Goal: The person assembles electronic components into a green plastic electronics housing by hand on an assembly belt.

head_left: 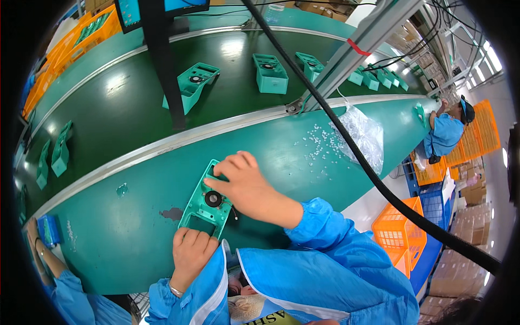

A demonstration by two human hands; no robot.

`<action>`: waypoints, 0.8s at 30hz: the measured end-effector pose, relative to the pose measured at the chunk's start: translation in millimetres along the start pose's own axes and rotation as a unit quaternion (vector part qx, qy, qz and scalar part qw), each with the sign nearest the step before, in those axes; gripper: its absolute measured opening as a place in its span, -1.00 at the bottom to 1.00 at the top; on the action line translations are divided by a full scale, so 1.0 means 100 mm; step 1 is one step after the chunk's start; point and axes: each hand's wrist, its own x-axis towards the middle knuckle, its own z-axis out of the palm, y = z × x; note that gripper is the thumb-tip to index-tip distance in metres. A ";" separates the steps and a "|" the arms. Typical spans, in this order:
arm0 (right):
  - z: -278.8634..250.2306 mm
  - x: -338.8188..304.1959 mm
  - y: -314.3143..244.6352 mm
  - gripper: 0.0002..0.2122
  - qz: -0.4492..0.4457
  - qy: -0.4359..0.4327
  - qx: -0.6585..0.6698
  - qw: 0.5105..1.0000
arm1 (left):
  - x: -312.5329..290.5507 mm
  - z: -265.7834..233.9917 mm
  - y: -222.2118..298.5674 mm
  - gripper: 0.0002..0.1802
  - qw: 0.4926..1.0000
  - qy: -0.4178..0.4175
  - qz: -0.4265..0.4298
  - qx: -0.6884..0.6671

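Observation:
A green plastic housing (195, 208) lies on the near green bench, slanting in front of me. A round black speaker (213, 199) sits in its middle, and a thin wire with a small connector sticks out at its right side. My left hand (192, 253) is closed on the housing's near end. Over the far end is my right hand (244, 187), its thumb and forefinger bent close together inside the rim. Whatever may be between those fingertips is hidden.
Beyond a metal rail, several similar housings (272, 78) stand on the dark green conveyor (233, 51). White pellets (319, 143) lie by a clear plastic bag (360, 135). A black cable (346, 130) and a metal post (346, 59) cross the view. Co-workers are at both sides; orange crates (398, 230) stand right.

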 end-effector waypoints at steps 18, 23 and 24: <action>-0.61 -0.97 1.70 -0.92 0.297 0.121 -0.091 0.943 | 0.02 -0.23 -0.10 -0.81 0.996 -0.039 -0.077 -0.028; -0.61 -0.95 1.65 -0.91 0.305 0.108 -0.081 0.943 | -0.01 -0.22 -0.10 -0.80 0.996 -0.038 -0.080 -0.016; -0.61 -0.95 1.63 -0.91 0.309 0.099 -0.073 0.943 | -0.01 -0.22 -0.09 -0.80 0.996 -0.040 -0.082 -0.017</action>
